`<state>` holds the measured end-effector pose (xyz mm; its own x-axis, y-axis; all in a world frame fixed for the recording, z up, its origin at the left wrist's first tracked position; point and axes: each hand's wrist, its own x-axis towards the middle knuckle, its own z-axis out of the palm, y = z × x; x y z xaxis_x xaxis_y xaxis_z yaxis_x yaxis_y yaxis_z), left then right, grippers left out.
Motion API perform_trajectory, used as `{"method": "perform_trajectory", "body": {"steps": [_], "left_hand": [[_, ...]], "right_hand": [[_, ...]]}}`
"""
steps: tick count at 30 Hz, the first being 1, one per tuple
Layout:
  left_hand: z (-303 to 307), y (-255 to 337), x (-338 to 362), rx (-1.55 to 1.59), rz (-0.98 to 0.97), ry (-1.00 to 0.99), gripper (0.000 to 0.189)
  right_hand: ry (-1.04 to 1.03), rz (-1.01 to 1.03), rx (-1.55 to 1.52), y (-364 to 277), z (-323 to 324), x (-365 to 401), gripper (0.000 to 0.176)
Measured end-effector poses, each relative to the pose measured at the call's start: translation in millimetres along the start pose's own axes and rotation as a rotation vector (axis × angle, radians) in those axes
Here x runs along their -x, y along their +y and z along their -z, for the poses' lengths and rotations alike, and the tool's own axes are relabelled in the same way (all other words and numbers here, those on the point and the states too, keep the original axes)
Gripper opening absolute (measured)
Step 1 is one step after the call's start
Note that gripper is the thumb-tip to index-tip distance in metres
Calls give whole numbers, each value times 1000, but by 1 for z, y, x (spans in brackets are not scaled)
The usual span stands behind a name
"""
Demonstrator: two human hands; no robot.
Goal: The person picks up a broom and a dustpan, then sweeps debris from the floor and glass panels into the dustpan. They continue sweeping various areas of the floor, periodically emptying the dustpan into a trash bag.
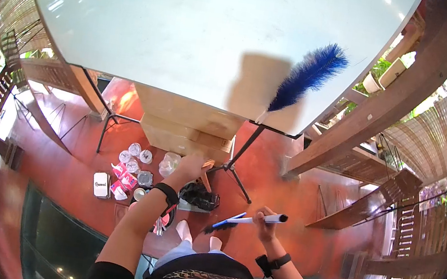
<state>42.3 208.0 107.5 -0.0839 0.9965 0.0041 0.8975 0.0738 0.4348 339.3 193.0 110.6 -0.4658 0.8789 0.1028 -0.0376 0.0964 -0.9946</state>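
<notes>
My right hand (264,223) is wrapped round the white handle of a brush (236,219); the handle has a black end and the blue head carries dark bristles, low over the floor by my feet. In front of me my left hand (192,166) is closed at an orange-brown strip-like thing (206,176), whose kind I cannot tell. Just below that hand lies a crumpled black plastic bag (199,195). A clear plastic bag (169,164) sits to the left of it. Ahead, a blue bristly duster (307,78) stands up against the whiteboard (165,23).
Cardboard boxes (184,135) stand under the whiteboard, beside its black stand legs (242,150). On the red floor at left are several round clear containers (134,150), pink-and-white packets (124,178) and a white box (101,185). A dark glass panel (58,236) lies at lower left.
</notes>
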Motion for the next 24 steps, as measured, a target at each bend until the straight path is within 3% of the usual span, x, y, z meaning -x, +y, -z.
{"method": "perform_trajectory", "body": {"steps": [5, 11, 14, 24], "left_hand": [[-46, -21, 1, -54, 9, -81, 38], [-14, -13, 0, -144, -28, 10, 39], [3, -9, -5, -149, -1, -36, 37], [-7, -26, -18, -80, -120, 37, 31]], "right_hand": [[-136, -15, 149, -2, 3, -3, 29], [-97, -56, 176, -5, -3, -1, 29], [-71, -39, 233, -10, -9, -2, 29], [-26, -22, 231, 1, -29, -1, 22]]}}
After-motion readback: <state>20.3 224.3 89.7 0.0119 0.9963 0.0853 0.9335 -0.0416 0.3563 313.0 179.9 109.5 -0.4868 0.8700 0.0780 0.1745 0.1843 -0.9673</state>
